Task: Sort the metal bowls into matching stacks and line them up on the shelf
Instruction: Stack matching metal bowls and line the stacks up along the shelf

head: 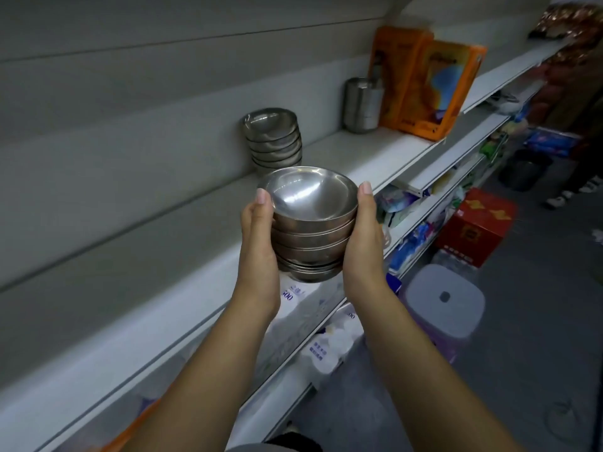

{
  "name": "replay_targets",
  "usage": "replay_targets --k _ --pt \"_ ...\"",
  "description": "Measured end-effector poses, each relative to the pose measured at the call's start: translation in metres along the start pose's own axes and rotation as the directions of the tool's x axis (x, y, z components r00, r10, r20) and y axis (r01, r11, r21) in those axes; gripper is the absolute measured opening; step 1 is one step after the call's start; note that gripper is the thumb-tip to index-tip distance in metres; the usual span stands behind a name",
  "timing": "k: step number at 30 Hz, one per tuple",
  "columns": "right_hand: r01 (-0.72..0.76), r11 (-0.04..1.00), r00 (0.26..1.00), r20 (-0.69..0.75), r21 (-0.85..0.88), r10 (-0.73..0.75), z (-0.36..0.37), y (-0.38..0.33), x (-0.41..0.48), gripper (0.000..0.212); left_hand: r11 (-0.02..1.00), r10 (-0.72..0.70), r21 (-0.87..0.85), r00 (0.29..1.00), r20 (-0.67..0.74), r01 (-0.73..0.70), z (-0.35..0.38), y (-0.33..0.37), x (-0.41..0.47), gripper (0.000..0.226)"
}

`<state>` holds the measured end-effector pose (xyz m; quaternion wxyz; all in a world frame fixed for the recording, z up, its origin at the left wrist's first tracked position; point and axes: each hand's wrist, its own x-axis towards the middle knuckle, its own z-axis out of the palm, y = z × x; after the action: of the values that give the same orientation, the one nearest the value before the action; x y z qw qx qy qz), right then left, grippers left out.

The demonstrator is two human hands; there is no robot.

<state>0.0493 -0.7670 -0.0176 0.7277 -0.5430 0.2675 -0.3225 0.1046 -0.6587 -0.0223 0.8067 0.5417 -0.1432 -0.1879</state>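
A stack of bowls point(311, 230) is held up in the air, just in front of the shelf point(359, 148) edge, clasped from both sides. A second stack point(272, 138) is seen standing on the shelf by the back wall, just beyond the held one. Further along, a steel cup point(362, 104) and orange boxes point(434, 89) are parked.

The set-down is judged to be the step in hand. It would be done best if the stack of bowls were levelled first, since it is tipped a little toward the camera. It would then be carried over the edge and lowered flat onto bare board beside the second stack, near but apart, so that a line is begun. The base should be landed whole, not edge first; nested bowls can be expected to slide. The grip should be eased only once the weight is taken by the shelf.

Now the hands. The left hand point(259, 243) is pressed to the left flank, the right hand point(363, 239) to the right, and each thumb is laid upright against the top rim. The fingers are hidden behind the metal, so their wrap cannot be told, but the stack is plainly gripped by both hands. Both forearms are stretched forward and up, wrists nearly straight, palms turned toward each other.
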Motion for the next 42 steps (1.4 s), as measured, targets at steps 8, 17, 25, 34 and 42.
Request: replay_targets --k 8,17,25,34,42 --pt "-0.016 1.0 0.999 -0.032 0.026 0.017 -0.004 0.0 0.091 0.061 1.0 -0.012 0.008 0.998 0.054 0.011 0.034 -0.017 0.088 0.095" --pt "-0.069 0.998 0.993 0.099 0.014 0.067 -0.014 0.006 0.179 0.076 1.0 -0.005 0.02 0.997 -0.073 0.007 0.063 -0.054 0.15 0.105" --pt "-0.106 0.992 0.967 0.225 -0.064 0.117 -0.032 -0.001 0.275 0.07 0.997 0.077 0.021 0.976 -0.203 -0.074 0.109 -0.085 0.222 0.111" --pt "-0.056 0.997 0.933 0.353 -0.057 0.073 -0.033 0.012 0.374 0.053 0.971 0.222 0.172 0.889 -0.401 -0.165 0.148 -0.117 0.29 0.084" --pt "-0.098 0.995 0.899 0.429 -0.009 0.092 -0.006 0.021 0.421 0.062 0.903 0.389 0.346 0.824 -0.412 -0.254 0.159 -0.116 0.315 0.093"
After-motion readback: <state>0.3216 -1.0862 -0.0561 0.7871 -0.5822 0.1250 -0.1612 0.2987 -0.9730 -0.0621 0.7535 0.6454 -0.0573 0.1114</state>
